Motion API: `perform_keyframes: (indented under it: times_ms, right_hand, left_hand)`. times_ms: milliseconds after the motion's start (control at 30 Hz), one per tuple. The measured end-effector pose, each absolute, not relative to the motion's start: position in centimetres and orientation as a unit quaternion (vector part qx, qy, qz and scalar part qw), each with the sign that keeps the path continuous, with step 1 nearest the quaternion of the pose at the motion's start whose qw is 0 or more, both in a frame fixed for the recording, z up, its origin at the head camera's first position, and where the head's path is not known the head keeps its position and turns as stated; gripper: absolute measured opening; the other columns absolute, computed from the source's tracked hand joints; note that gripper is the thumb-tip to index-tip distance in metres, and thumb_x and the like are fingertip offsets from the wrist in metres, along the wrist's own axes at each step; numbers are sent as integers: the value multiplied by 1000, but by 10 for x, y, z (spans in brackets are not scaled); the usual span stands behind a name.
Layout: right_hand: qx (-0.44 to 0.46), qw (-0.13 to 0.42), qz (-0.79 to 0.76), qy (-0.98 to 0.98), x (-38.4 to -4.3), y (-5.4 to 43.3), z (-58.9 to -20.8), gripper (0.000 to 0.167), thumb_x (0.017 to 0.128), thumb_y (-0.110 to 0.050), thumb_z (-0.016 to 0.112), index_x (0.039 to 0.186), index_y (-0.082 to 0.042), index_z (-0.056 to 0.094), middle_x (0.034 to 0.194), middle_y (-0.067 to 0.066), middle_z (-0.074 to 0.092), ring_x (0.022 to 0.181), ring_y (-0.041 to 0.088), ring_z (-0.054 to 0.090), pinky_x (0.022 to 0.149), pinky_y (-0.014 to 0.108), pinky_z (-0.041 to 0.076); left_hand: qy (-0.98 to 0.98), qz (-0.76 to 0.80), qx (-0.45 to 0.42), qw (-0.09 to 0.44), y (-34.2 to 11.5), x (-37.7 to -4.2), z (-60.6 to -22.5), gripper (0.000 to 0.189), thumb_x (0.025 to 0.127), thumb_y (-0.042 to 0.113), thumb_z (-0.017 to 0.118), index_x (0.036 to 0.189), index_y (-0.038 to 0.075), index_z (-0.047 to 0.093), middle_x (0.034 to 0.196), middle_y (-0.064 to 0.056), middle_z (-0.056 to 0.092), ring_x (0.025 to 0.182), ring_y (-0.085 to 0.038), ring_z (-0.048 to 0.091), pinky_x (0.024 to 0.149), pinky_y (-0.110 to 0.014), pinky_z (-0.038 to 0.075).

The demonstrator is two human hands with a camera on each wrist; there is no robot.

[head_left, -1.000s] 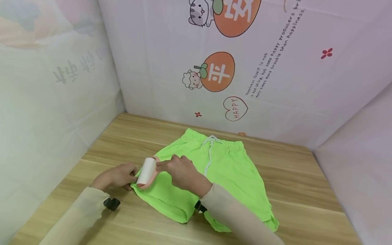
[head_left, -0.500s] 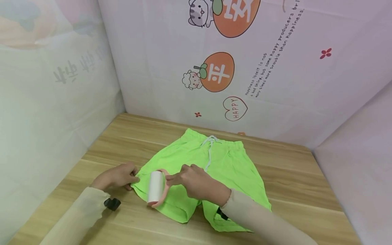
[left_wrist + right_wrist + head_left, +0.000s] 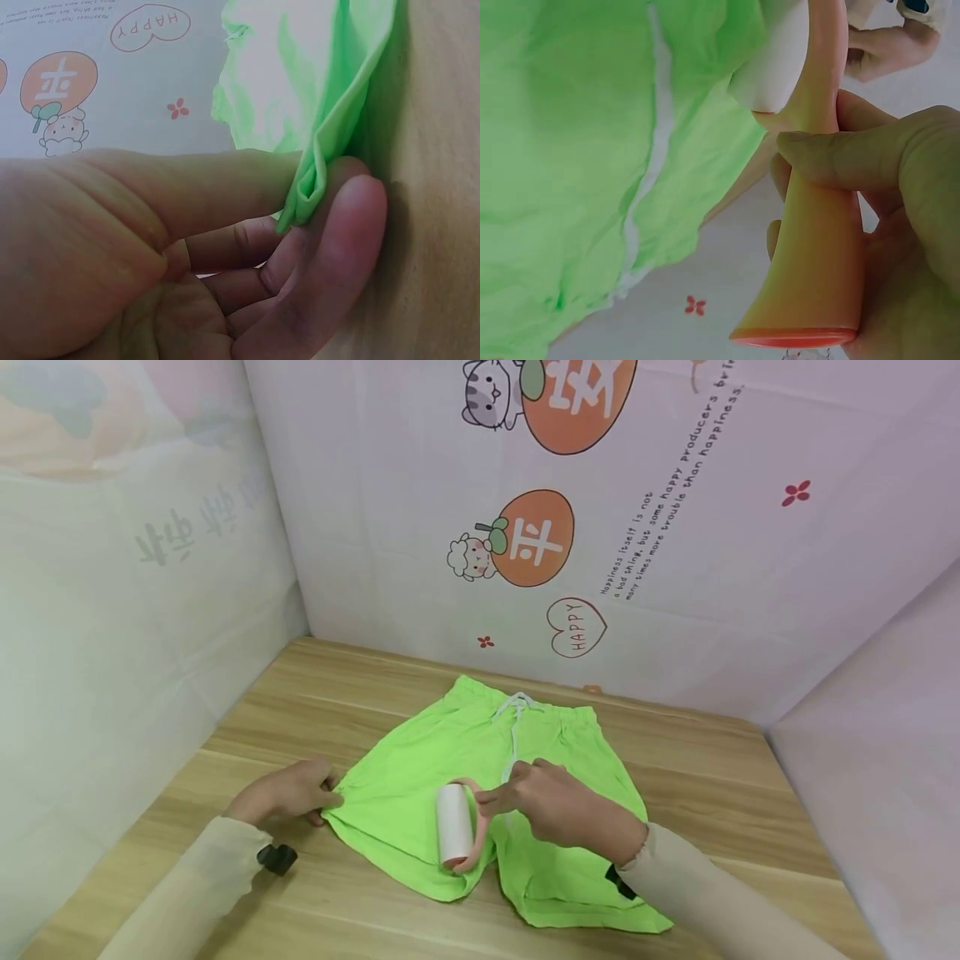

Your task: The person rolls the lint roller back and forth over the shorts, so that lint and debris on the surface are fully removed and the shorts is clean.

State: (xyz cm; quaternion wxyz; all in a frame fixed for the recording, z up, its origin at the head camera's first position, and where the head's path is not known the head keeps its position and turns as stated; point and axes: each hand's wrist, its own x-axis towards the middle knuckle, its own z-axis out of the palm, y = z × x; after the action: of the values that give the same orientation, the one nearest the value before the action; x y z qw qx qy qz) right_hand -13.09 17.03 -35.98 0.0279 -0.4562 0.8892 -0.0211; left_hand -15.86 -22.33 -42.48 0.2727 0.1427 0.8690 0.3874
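- Lying flat on the wooden tabletop (image 3: 720, 793), the bright green shorts (image 3: 450, 747) are spread with the waistband (image 3: 480, 692) at twelve o'clock and the leg openings towards six.
- At nine o'clock of the shorts, the outer edge of one leg is pinched by the left hand (image 3: 296, 789); in the left wrist view a fold (image 3: 304, 199) of the fabric is seen clamped between its digits.
- Over that same leg, at about seven o'clock from the middle of the shorts, the lint roller (image 3: 455, 827) is held, its white cylinder set at the fabric.
- At the roller's three o'clock, its pink handle (image 3: 817, 247) is gripped by the right hand (image 3: 555, 802), the thumb laid across it and the fingers closed behind.
- From the waistband, a white drawstring (image 3: 516, 727) is trailed towards six o'clock, its lower part partly hidden by the right hand.
- Beyond the shorts, at one o'clock, a heart outline (image 3: 577, 627) marked "HAPPY" is printed on the pale back wall (image 3: 375, 543).
- Below each hand, a black device is worn at the cream sleeve's (image 3: 191, 881) cuff.
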Motion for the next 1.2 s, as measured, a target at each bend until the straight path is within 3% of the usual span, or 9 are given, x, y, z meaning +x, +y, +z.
perform_keyframes:
  times_ms: [67, 300, 533, 700, 1000, 1133, 1200]
  right_hand:
    - [-446, 30, -30, 894, -130, 182, -358, 77, 73, 30, 65, 125, -26, 78, 134, -12, 73, 97, 19, 68, 70, 25, 45]
    - [-428, 21, -107, 897, -124, 218, -361, 74, 74, 33, 57, 121, -20, 80, 130, -1, 75, 79, 15, 63, 64, 20, 41]
    - [-412, 9, -158, 897, -105, 248, -365, 71, 74, 31, 58, 125, -14, 78, 127, 3, 77, 82, 9, 64, 73, 26, 56]
    - [-405, -1, -160, 900, -97, 269, -364, 76, 70, 34, 53, 123, -14, 79, 124, 3, 78, 74, 2, 54, 67, 22, 48]
    - [-427, -61, -140, 891, -83, 307, -372, 79, 61, 34, 61, 121, -14, 80, 112, 3, 81, 70, -4, 38, 59, 16, 40]
    - [-400, -67, -117, 906, -76, 330, -373, 81, 59, 32, 63, 121, -17, 80, 115, -1, 81, 77, -2, 49, 59, 16, 38]
    - [-405, -89, -99, 905, -74, 342, -375, 82, 56, 32, 64, 118, -19, 82, 115, -2, 81, 81, 3, 59, 59, 19, 44]
  left_hand:
    - [868, 389, 137, 276, -224, -158, -426, 22, 100, 2, 60, 79, 5, 55, 78, -6, 60, 69, -17, 60, 63, -27, 55]
    - [864, 395, 135, 281, -226, -158, -432, 22, 100, 2, 59, 79, 6, 56, 75, -3, 57, 67, -17, 57, 62, -27, 54]
    - [865, 392, 143, 280, -225, -158, -432, 25, 100, 3, 60, 76, 7, 55, 72, -2, 56, 64, -15, 55, 60, -25, 52]
    - [867, 390, 132, 279, -225, -158, -430, 24, 100, 4, 60, 77, 7, 54, 74, -3, 57, 65, -16, 55, 61, -25, 52]
    - [867, 394, 127, 277, -225, -159, -428, 23, 100, 4, 61, 78, 6, 53, 77, -4, 58, 67, -16, 56, 62, -26, 53]
    - [871, 390, 126, 272, -224, -159, -429, 19, 100, 4, 61, 81, 4, 56, 80, -5, 58, 69, -17, 56, 63, -27, 54]
    - [871, 391, 125, 271, -224, -159, -428, 19, 100, 4, 61, 81, 4, 56, 80, -5, 58, 69, -17, 56, 63, -27, 54]
